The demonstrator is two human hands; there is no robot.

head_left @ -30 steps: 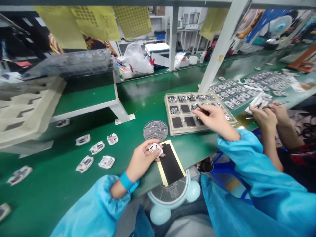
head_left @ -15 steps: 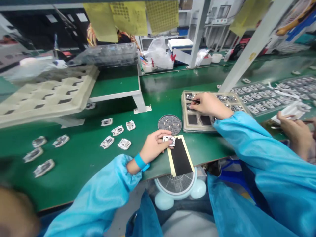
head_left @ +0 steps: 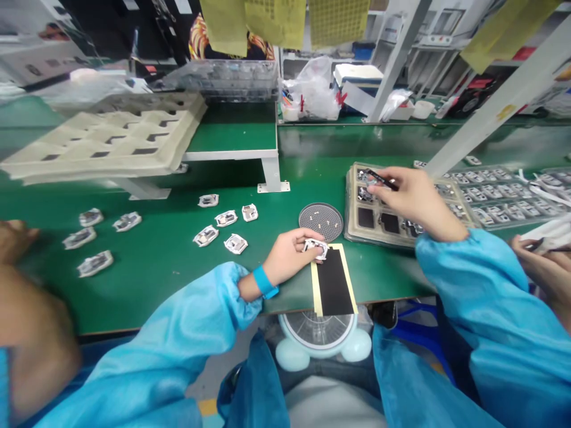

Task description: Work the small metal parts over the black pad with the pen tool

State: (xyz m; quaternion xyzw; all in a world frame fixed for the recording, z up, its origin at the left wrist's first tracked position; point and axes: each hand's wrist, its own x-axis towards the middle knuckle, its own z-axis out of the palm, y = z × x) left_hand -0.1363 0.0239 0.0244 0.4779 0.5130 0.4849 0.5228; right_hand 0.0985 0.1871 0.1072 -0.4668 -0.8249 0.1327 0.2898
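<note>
My left hand (head_left: 291,254) rests on the green table and pinches a small white part (head_left: 316,246) at the top edge of a black pad with a yellow border (head_left: 334,284). My right hand (head_left: 417,201) hovers over a beige compartment tray (head_left: 357,224) and grips a thin dark tool (head_left: 382,180), its tip near the tray's upper left cells. Several cells hold small metal parts, others show black. A round grey mesh disc (head_left: 320,221) lies between the hands.
Several loose white parts (head_left: 225,219) lie left of the disc, more (head_left: 94,263) further left. A beige moulded tray (head_left: 107,139) sits on a raised shelf. Another person's hands are at the right (head_left: 544,261) and left (head_left: 27,309). A small fan (head_left: 322,339) is below the table edge.
The view has swung left. My right hand moved from the tray's middle to its upper left cells. My left hand still holds the white part by the pad.
</note>
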